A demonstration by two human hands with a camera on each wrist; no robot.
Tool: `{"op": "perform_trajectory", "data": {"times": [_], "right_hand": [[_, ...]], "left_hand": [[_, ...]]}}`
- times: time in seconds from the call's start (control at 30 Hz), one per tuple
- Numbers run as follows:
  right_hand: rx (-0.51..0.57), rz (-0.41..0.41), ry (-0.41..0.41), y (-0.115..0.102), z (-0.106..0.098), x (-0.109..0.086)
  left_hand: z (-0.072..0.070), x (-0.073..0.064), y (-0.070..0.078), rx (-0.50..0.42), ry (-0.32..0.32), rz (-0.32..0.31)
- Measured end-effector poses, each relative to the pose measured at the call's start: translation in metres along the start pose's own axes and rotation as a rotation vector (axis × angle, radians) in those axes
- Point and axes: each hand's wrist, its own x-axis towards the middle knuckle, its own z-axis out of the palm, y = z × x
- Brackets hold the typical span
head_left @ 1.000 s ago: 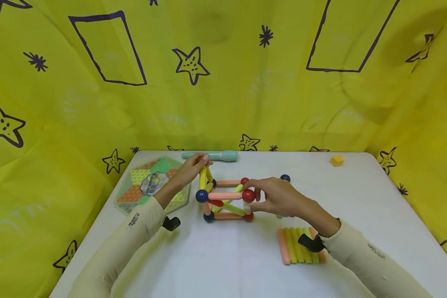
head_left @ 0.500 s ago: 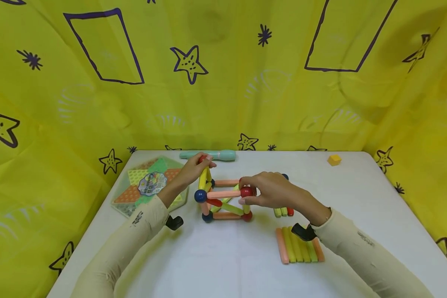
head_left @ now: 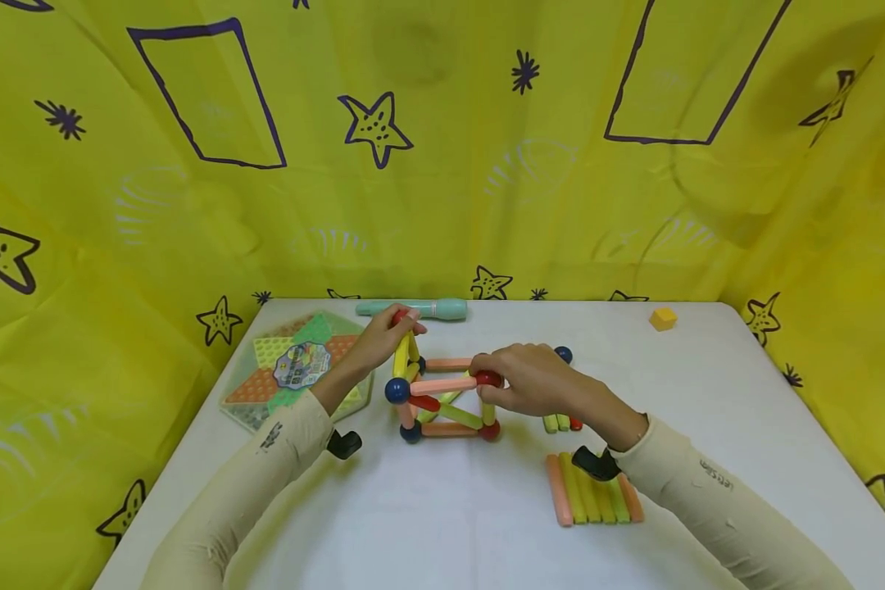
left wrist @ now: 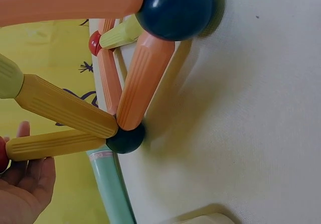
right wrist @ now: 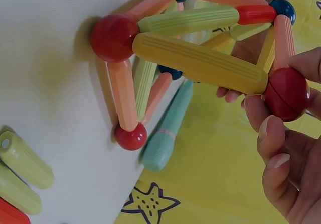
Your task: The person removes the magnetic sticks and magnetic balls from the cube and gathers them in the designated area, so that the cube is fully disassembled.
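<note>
A frame of magnetic rods and balls stands on the white table, with a pink rod [head_left: 442, 385] and a blue ball [head_left: 397, 390] at its upper front edge. My right hand [head_left: 527, 378] pinches the red ball [right wrist: 288, 94] at the upper right corner between thumb and fingers. From that ball a yellow rod [right wrist: 200, 61] runs down to a lower red ball [right wrist: 115, 38]. My left hand [head_left: 383, 334] holds another red ball [left wrist: 3, 154] at the peak, where yellow rods meet; its fingers partly cover it. A red-and-green diagonal [head_left: 446, 410] crosses the front.
A clear container with coloured pieces [head_left: 295, 360] lies at the left. Behind the frame is a teal bottle-shaped stick [head_left: 442, 309]. At the right are a row of rods [head_left: 593, 489], shorter rods [head_left: 557, 423], a blue ball [head_left: 564, 354] and an orange block [head_left: 664, 319].
My right hand has shifted slightly left, its fingers closing over the upper right red ball, and short rods behind it have come into view. My left hand stays at the peak.
</note>
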Motion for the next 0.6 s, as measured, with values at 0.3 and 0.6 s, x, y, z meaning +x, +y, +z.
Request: {"op": "perform_trajectory", "data": {"times": [0.3, 0.6], "right_hand": [[0.006, 0.013, 0.012, 0.000, 0.004, -0.002], [0.229, 0.000, -0.085, 0.010, 0.007, -0.002]], "left_hand": [[-0.001, -0.001, 0.001, 0.024, -0.005, -0.011], [0.000, -0.002, 0.002, 0.024, -0.001, -0.008]]}}
